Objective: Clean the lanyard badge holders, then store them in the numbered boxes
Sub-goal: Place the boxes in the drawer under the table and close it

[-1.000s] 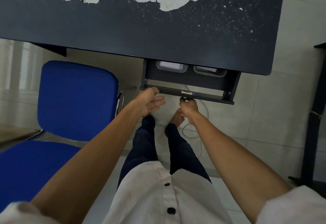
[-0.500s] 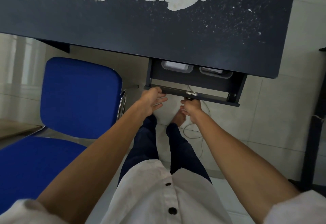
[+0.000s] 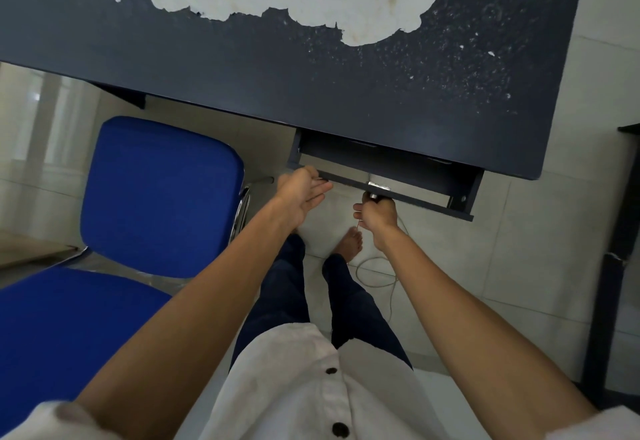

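Basically, badge holders can't be made out: the drawer (image 3: 398, 169) sticks out only slightly from under the dark desk top (image 3: 242, 58), contents hidden bar two faint rims (image 3: 362, 144). Right hand (image 3: 377, 214) is curled round a small dark piece just below the metal lock plate (image 3: 379, 186) on the drawer front. Left hand (image 3: 301, 193), fingers straight, touches the front's left end. Blue chair (image 3: 156, 197) on the left.
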Demonstrator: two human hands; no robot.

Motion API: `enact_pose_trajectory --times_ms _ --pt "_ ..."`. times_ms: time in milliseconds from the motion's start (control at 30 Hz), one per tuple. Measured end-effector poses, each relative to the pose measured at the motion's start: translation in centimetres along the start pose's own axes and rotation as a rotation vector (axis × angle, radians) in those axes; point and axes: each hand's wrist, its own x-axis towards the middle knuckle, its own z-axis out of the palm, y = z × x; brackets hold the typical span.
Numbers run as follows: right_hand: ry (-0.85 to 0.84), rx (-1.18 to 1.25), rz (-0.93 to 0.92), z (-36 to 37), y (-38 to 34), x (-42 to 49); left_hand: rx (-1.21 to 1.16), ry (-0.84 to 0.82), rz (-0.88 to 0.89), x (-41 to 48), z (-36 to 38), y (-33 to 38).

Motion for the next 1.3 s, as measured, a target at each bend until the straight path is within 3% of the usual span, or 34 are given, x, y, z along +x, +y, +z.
enact_pose_trajectory --times_ms 467,1133,1300 --pt "0.099 -0.124 -0.110 -0.5 -4.7 3.0 -0.041 -0.213 0.075 -0.1 1.1 3.5" --pt "0.241 -0.092 -0.130 0.1 -7.3 6.5 -0.132 -0.264 0.046 1.4 3.8 4.8" --pt "0.205 0.068 -0.148 0.4 -8.4 6.6 -0.137 -0.234 0.038 1.7 4.0 4.8"
